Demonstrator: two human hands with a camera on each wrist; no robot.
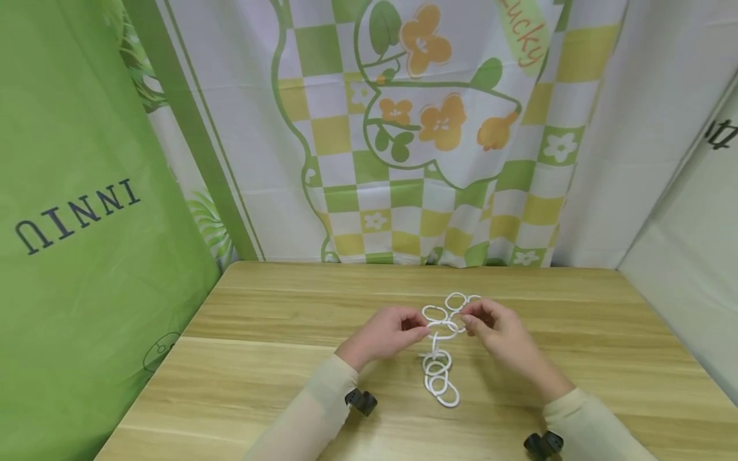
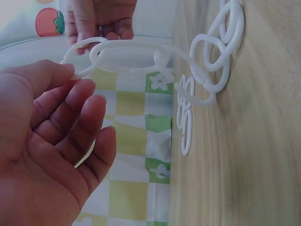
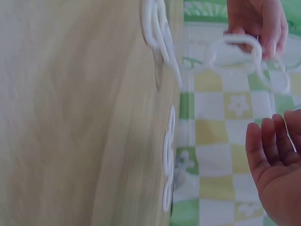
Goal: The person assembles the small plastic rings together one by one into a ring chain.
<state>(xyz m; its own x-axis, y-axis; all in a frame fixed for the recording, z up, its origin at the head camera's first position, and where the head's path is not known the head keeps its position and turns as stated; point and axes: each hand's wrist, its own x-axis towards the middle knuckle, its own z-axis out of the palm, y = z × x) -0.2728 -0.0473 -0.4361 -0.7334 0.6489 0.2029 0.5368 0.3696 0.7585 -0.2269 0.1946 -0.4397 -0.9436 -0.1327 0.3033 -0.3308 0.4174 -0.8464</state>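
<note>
In the head view my left hand [image 1: 389,333] pinches a white plastic link [image 1: 442,330] between thumb and fingertips. Seen from the left wrist, the thumb lies on a raised white link [image 2: 84,57], with its other fingers loosely bent below. Another link [image 2: 127,43] threads through it, and the chain hangs down to the table. My right hand [image 1: 496,326] is just beside the links, thumb and index close together. The right wrist view shows its fingers [image 3: 265,148] loosely extended below the raised link [image 3: 275,82], with a gap between; its thumb is out of that view.
Several joined links [image 1: 441,384] lie nearer the person, and more links [image 1: 455,301] lie behind the hands on the wooden table [image 1: 277,384]. A patterned curtain [image 1: 334,153] hangs along the back edge. Green fabric [image 1: 86,288] stands at the left.
</note>
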